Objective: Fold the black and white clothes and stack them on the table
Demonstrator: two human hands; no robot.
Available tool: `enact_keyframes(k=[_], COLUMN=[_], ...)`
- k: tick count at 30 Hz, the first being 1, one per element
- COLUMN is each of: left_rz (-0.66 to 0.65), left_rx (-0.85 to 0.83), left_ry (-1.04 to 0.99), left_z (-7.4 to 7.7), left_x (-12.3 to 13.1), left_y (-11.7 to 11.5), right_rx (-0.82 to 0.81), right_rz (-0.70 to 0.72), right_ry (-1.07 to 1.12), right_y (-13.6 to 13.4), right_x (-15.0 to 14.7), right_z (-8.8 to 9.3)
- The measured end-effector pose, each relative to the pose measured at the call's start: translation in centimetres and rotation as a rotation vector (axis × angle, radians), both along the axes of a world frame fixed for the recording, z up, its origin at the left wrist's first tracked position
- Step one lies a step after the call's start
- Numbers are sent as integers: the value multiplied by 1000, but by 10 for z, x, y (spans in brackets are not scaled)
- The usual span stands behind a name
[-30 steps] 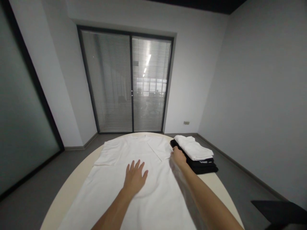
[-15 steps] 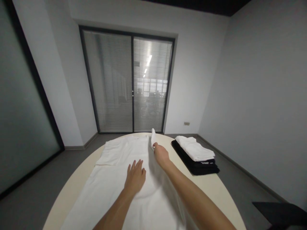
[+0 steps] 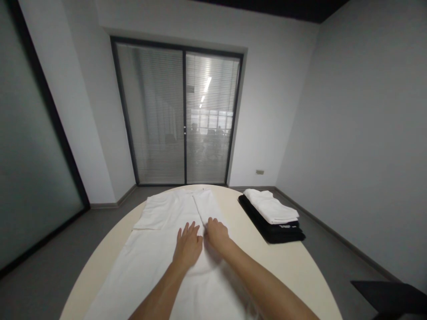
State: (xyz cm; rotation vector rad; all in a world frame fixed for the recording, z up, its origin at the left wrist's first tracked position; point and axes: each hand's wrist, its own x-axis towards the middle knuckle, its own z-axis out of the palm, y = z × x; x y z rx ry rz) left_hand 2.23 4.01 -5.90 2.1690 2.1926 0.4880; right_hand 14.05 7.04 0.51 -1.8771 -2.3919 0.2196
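Note:
A white T-shirt is spread over the round table, one sleeve showing at the far left. My left hand lies flat on the middle of the shirt with its fingers spread. Close to its right, my right hand is closed on the edge of the shirt's right side, which is folded inward over the body. The pinched cloth is mostly hidden by the fingers. Beyond the right hand, the folded strip runs toward the table's far edge.
On the right of the pale round table sits a stack of folded clothes, a white garment on top of black ones. A dark object juts in at the lower right. A glass door with blinds stands behind.
My right hand has moved left and down toward me, bringing the raised right edge of the T-shirt over onto its body. The left hand has stayed in place.

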Motion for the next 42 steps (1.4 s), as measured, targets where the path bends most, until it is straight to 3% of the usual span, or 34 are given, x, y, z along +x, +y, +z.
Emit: enact_keyframes(k=[3,8,14,18,25,29,38,42], left_rz=[-9,-64,-84,-57,-60,-52,-48,-34], left_rx=[-2,-12,-8,0,6,0,15,37], left_ry=[48,111,146,156,121,97,23,-22], left_z=[1,2,-1,-3,-1,-2,-8,-8], left_x=[-1,-5,-3,2,4,2,-7,-8], left_y=[0,0,-1,4,25,43,93,104], right_rx=[-61,-189,-570,-509,-386,-276,-221,-168], right_rz=[-10,147,307,418,369,370,392,412], right_ry=[24,112,18,53,166,175,303,365], right_y=[8,19,13,5,12,21,60,70], right_x=[4,20,47,61,72,70,71,76], right_z=[2,11,28,30,5,-6,-20,-24])
